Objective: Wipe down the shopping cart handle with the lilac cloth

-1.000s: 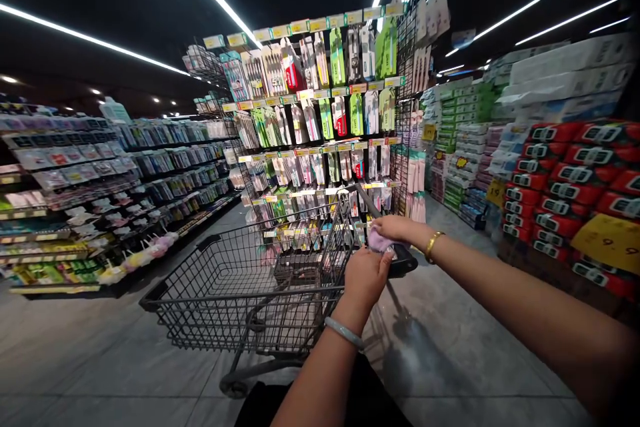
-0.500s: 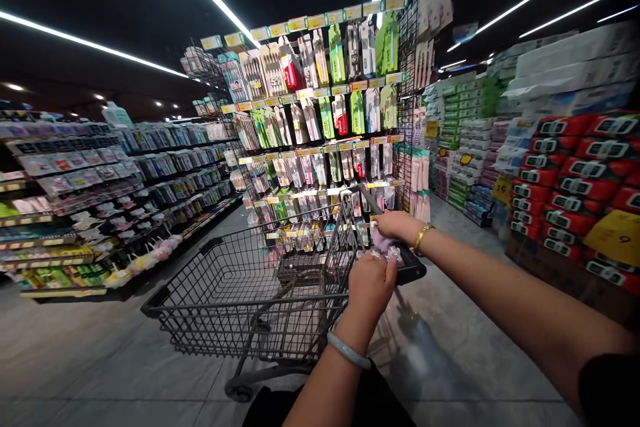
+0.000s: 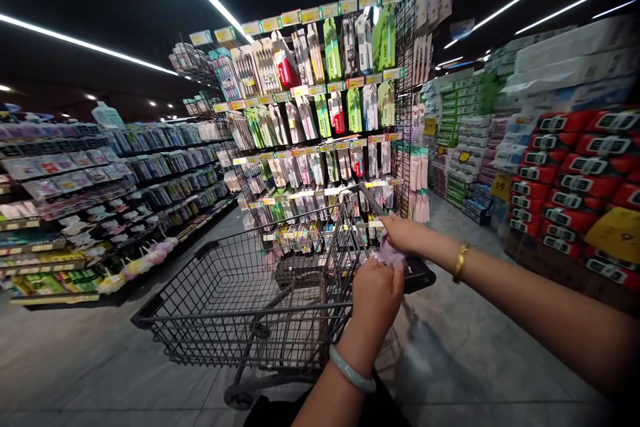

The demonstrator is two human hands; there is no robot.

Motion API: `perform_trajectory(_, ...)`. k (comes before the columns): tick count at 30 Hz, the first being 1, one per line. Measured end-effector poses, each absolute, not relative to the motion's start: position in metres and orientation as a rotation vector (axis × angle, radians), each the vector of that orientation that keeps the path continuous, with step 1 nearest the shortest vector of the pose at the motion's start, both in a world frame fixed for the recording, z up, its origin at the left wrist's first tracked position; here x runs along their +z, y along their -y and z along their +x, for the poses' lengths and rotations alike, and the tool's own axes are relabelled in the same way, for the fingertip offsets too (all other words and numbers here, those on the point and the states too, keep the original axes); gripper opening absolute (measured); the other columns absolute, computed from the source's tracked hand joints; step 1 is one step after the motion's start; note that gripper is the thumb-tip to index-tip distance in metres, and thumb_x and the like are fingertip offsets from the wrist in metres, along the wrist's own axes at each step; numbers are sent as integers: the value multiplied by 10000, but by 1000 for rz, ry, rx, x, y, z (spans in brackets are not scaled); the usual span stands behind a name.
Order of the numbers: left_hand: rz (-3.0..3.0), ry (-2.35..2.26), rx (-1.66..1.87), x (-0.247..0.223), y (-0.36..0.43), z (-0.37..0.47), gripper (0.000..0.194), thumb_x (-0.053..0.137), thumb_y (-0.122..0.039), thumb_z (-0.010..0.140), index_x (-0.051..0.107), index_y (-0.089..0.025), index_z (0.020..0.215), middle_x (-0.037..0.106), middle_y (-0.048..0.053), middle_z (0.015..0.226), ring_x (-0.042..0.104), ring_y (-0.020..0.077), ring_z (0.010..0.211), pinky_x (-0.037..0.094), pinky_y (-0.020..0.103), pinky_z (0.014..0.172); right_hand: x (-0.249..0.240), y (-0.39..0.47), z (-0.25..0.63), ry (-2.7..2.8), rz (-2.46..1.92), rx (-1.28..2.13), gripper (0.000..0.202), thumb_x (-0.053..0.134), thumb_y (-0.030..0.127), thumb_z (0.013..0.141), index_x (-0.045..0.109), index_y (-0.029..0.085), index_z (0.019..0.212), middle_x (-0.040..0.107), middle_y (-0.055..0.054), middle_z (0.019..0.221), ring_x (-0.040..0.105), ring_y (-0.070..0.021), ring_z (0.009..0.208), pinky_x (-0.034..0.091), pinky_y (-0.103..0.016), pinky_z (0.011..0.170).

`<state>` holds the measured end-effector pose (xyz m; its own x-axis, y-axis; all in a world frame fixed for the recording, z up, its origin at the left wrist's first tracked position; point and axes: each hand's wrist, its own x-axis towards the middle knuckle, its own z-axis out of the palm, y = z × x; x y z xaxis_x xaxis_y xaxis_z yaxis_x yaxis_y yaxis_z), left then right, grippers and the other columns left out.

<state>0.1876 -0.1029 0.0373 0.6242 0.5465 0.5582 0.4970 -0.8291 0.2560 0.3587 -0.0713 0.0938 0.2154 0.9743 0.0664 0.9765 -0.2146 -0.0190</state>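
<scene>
A dark wire shopping cart (image 3: 200,313) stands before me, its basket pointing left. My right hand (image 3: 406,235), below a gold bracelet, lies closed at the cart's handle bar (image 3: 371,201) with a soft purple cloth (image 3: 390,253) bunched under its fingers. Nearer to me, my left hand (image 3: 377,288) is a fist at the handle's near end, with a pale bangle on the wrist. The cloth reaches close to its thumb. What the left fingers close on is hidden behind the fist.
A wire rack (image 3: 310,100) of packaged toothbrushes rises just beyond the cart. Stacked red packs (image 3: 570,180) stand on the right, along an aisle. Long shelves (image 3: 165,167) of small goods run along the left. Grey floor (image 3: 125,373) surrounds the cart.
My right hand has shifted slightly right and its wrist has drawn farther right, with the purple cloth moving along. The left fist stays nearly in place. The view has shifted a little.
</scene>
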Motion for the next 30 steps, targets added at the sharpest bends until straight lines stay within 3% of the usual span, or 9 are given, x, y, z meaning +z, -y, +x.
perform_trajectory(2, 2748, -880, 993, 37, 102, 189, 475, 341, -355, 1017, 712, -202, 763, 695, 73, 729, 631, 191, 763, 470, 372, 948, 99, 50, 360, 1848, -2433, -118, 446, 457, 210, 919, 478, 108, 1352, 568, -250, 1306, 659, -281, 1042, 473, -355, 875)
perform_trajectory(5, 2739, -886, 992, 37, 102, 190, 483, 332, -354, 1017, 691, -208, 729, 679, 64, 705, 624, 185, 747, 472, 376, 967, 111, 29, 364, 1800, -2420, -214, 372, 438, 176, 928, 521, 98, 1282, 615, -237, 1199, 649, -280, 1033, 467, -356, 871)
perform_trajectory(8, 2731, -875, 1009, 36, 101, 190, 480, 329, -354, 1015, 678, -211, 718, 670, 57, 699, 621, 177, 738, 480, 369, 967, 121, 28, 368, 1853, -2359, -296, 311, 414, 162, 934, 599, 147, 1185, 607, -202, 1203, 608, -283, 1076, 465, -367, 888)
perform_trajectory(13, 2705, -840, 1040, 35, 100, 188, 459, 346, -351, 1004, 656, -221, 691, 666, 53, 701, 624, 177, 746, 479, 374, 985, 117, 52, 369, 2040, -2074, -665, 284, 429, 151, 929, 663, 182, 1087, 468, -167, 1414, 400, -327, 1296, 427, -408, 973)
perform_trajectory(16, 2698, -822, 1048, 35, 99, 187, 445, 357, -340, 995, 645, -223, 678, 655, 52, 688, 620, 176, 740, 479, 371, 989, 100, 59, 370, 2113, -2041, -527, 205, 536, 213, 893, 708, 175, 999, 523, -153, 1343, 451, -328, 1244, 404, -411, 999)
perform_trajectory(19, 2703, -794, 1068, 34, 98, 188, 436, 367, -335, 990, 641, -221, 670, 640, 50, 665, 614, 173, 723, 489, 361, 967, 92, 53, 375, 2156, -1993, -411, 215, 616, 253, 846, 714, 192, 1028, 577, -136, 1240, 524, -302, 1143, 405, -406, 994)
perform_trajectory(22, 2702, -790, 1127, 32, 97, 190, 406, 398, -323, 969, 632, -212, 658, 626, 44, 650, 604, 170, 701, 506, 369, 938, 107, 37, 388, 2093, -1957, -506, 249, 576, 182, 855, 697, 212, 1071, 595, -121, 1212, 543, -275, 1101, 431, -391, 952)
perform_trajectory(27, 2692, -777, 1204, 28, 97, 191, 375, 420, -305, 943, 605, -203, 634, 595, 21, 613, 585, 159, 666, 523, 379, 915, 139, 3, 408, 1736, -1894, -958, 566, 466, 59, 858, 483, 231, 1397, 389, -136, 1513, 346, -331, 1355, 399, -483, 1020)
perform_trajectory(30, 2695, -778, 1232, 27, 97, 191, 360, 434, -296, 936, 601, -199, 632, 593, 20, 607, 581, 153, 661, 523, 374, 919, 124, -9, 401, 1900, -1899, -858, 516, 506, 56, 824, 558, 212, 1313, 483, -139, 1448, 408, -321, 1326, 415, -476, 1021)
